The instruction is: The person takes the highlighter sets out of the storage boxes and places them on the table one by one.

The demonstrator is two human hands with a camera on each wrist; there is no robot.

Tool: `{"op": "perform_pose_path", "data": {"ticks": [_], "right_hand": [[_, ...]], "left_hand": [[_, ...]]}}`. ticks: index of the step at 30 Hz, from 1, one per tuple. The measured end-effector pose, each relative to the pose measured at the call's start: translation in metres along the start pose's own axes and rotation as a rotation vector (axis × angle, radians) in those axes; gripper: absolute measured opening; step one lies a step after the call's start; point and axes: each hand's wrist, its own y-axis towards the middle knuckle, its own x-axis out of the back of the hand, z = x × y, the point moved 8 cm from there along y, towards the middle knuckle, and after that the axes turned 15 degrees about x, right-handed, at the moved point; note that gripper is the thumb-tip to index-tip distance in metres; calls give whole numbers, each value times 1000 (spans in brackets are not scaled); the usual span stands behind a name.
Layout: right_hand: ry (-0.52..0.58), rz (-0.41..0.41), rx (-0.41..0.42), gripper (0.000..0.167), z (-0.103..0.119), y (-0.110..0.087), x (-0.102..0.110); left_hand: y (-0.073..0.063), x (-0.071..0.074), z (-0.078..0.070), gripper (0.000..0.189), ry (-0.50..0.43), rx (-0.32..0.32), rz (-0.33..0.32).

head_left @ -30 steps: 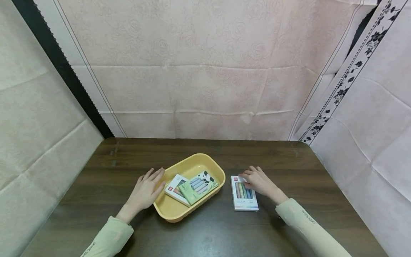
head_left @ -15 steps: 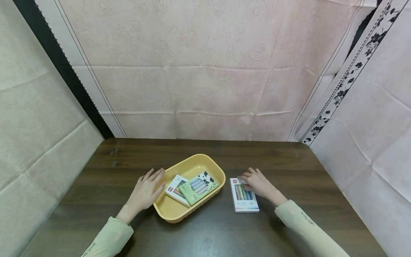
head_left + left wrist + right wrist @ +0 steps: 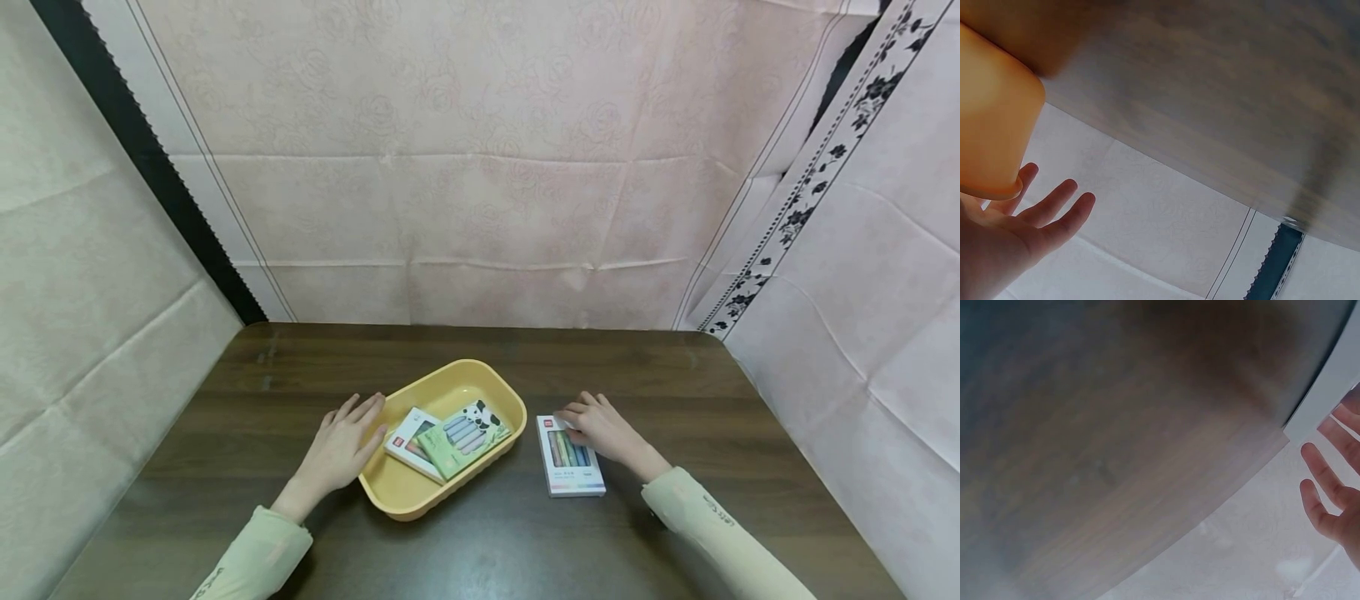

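My left hand rests on the left rim of a yellow plastic basket, its fingers fairly straight. In the left wrist view that hand lies against the basket's outer wall. Inside the basket, a green box with a panda picture partly covers a white box. To the basket's right, a white windowed box of coloured sticks lies on the table. My right hand touches its far end with loosely extended fingers. In the right wrist view, the right hand's fingertips meet the box's edge.
The dark wooden table has rounded far corners. Pale patterned cloth hangs behind it, with more cloth on both sides. A dark strip runs down the left cloth edge.
From one second to half a second ago, the windowed box shifted slightly toward me, with my right hand on it. Since then both hands and the basket look still.
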Motion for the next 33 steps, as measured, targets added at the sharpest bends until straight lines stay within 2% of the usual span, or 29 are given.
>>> {"op": "perform_pose_path", "data": {"ticks": [33], "right_hand": [[33,-10,-25,29,-3,-2,0]], "left_hand": [[1,-1,1,48,-4,-3,-3]]}}
